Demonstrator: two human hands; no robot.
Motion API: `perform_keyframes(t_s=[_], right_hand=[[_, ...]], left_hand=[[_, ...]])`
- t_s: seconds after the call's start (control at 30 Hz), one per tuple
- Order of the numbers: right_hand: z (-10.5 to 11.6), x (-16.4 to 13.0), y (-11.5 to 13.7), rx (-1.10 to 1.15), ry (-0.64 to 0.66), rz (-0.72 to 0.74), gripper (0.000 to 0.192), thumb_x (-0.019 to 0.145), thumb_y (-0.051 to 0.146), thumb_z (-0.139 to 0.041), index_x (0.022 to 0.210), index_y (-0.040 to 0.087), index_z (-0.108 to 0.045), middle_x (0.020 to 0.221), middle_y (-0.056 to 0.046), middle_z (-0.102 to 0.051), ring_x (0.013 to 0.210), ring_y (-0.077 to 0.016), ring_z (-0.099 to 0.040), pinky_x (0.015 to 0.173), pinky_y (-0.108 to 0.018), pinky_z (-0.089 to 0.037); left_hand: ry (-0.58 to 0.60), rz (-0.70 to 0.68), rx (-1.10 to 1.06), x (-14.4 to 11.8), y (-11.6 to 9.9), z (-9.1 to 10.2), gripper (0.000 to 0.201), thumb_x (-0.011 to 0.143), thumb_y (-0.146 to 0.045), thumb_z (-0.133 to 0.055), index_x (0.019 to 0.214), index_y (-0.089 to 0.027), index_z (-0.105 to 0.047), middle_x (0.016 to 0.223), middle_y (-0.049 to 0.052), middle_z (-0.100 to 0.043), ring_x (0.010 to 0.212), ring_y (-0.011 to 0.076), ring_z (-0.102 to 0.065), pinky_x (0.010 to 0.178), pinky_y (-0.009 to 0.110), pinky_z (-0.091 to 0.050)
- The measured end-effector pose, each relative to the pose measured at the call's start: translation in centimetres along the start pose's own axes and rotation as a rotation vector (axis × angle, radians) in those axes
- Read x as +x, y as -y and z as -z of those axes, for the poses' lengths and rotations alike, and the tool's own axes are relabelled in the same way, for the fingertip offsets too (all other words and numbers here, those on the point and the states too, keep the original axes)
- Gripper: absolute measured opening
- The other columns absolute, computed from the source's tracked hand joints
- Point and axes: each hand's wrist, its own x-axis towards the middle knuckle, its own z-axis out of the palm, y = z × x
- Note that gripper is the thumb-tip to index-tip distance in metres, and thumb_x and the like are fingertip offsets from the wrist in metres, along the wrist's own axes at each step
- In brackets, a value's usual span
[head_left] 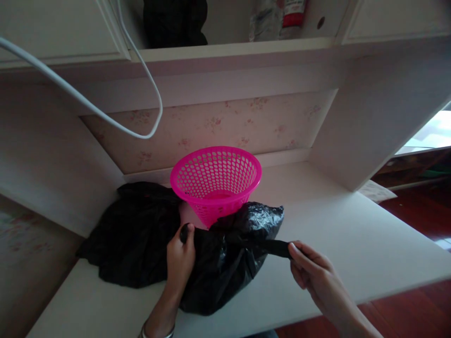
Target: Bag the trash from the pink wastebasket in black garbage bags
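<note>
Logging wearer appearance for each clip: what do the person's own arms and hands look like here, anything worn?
Both the left hand and the right hand are bare, with no gloves and no sleeves in view. A thin silvery bangle circles the left wrist at the picture's lower edge. No rings or markings can be made out.

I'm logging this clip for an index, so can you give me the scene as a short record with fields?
Surface: white desk under a shelf
Left hand: grips a bunched edge of the black plastic bag
Right hand: pinches a stretched strip of the same bag
Basket: pink perforated basket, upright, behind the bag
Other: dark cloth left of the bag; white cable hanging above
</note>
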Motion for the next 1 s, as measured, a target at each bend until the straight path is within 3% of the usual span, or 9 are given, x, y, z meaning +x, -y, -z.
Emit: perform_keyframes(t_s=[0.1,0.23,0.33,0.43,0.57,0.7,0.83,0.93,1.0], right_hand=[[0.7,-0.4,-0.6,0.024,-0.079,-0.022,0.049,0.081,0.062,-0.080,0.076,0.016,-0.065,0.052,0.005,-0.041,0.049,-0.0082,-0.030,0.048,-0.025,-0.021],[2.3,-1.2,-0.7,0.000,-0.082,0.108,0.041,0.082,0.060,-0.080,0.080,0.020,-0.072,0.058,0.000,-0.057,0.059,-0.0131,-0.049,0.057,-0.025,-0.040],[3.5,-1.3,-1.0,-0.035,0.231,0.230,0.044,0.076,0.060,-0.085,0.104,0.028,-0.077,0.084,-0.004,-0.073,0.073,-0.0195,-0.066,0.072,-0.031,-0.056],[3.3,-0.1,-1.8,-0.054,0.458,0.475,0.070,0.076,0.056,-0.087,0.139,0.039,-0.061,0.110,-0.006,-0.076,0.095,-0.0270,-0.074,0.091,-0.043,-0.061],[1.8,3.0,-3.6,-0.412,0.174,0.687,0.072,0.083,0.041,-0.085,0.146,0.041,-0.052,0.143,-0.009,-0.061,0.132,-0.0308,-0.061,0.111,-0.051,-0.053],[1.1,5.4,-4.9,-0.734,0.011,0.775,0.102,0.079,0.054,-0.085,0.161,0.033,-0.030,0.167,-0.017,-0.033,0.156,-0.0446,-0.028,0.122,-0.073,-0.029],[1.1,6.3,-5.5,-0.768,0.046,0.639,0.121,0.085,0.070,-0.071,0.168,0.029,0.007,0.176,-0.019,-0.001,0.161,-0.0462,0.000,0.122,-0.079,-0.013],[1.0,5.9,-5.4,-0.871,0.088,0.674,0.105,0.092,0.069,-0.062,0.168,0.034,0.001,0.177,-0.014,-0.002,0.161,-0.0454,0.001,0.121,-0.082,-0.011],[0.6,5.5,-4.7,-1.001,0.106,0.835,0.097,0.094,0.062,-0.063,0.168,0.036,-0.007,0.178,-0.011,-0.005,0.162,-0.0442,-0.002,0.122,-0.081,-0.008]], left_hand=[[-0.091,0.039,-0.006,0.1,1.2,-0.9,0.048,0.087,-0.069,-0.047,0.072,-0.025,-0.060,0.069,0.009,-0.068,0.077,0.0322,-0.069,0.072,0.039,-0.050],[-0.085,0.094,-0.073,-0.2,1.0,-1.1,0.056,0.085,-0.075,-0.051,0.077,-0.022,-0.067,0.072,0.010,-0.071,0.075,0.0320,-0.071,0.071,0.040,-0.053],[-0.020,0.119,-0.159,-0.7,0.4,-0.5,0.065,0.085,-0.079,-0.054,0.096,-0.017,-0.074,0.088,0.012,-0.077,0.079,0.0294,-0.074,0.072,0.039,-0.059],[0.087,0.137,-0.504,-1.7,0.3,0.2,0.074,0.079,-0.078,-0.069,0.123,-0.019,-0.070,0.110,0.012,-0.078,0.093,0.0282,-0.076,0.084,0.039,-0.063],[0.286,0.140,-0.919,-3.6,0.9,0.6,0.080,0.071,-0.051,-0.092,0.141,-0.029,-0.060,0.146,0.010,-0.065,0.137,0.0303,-0.060,0.116,0.042,-0.048],[0.423,0.183,-0.671,-5.1,2.1,0.6,0.065,0.078,-0.045,-0.087,0.134,-0.022,-0.064,0.145,0.013,-0.066,0.145,0.0340,-0.051,0.125,0.050,-0.036],[0.335,0.084,-0.236,-5.8,3.2,0.5,0.065,0.084,-0.057,-0.076,0.134,-0.018,-0.062,0.144,0.017,-0.065,0.143,0.0376,-0.052,0.124,0.060,-0.034],[0.278,0.006,-0.047,-6.3,3.5,0.2,0.063,0.087,-0.063,-0.068,0.129,-0.016,-0.061,0.134,0.020,-0.069,0.135,0.0396,-0.060,0.117,0.063,-0.042],[0.292,-0.080,0.045,-6.6,3.4,-0.1,0.061,0.091,-0.062,-0.063,0.130,-0.016,-0.059,0.131,0.021,-0.071,0.131,0.0394,-0.063,0.112,0.063,-0.048]])
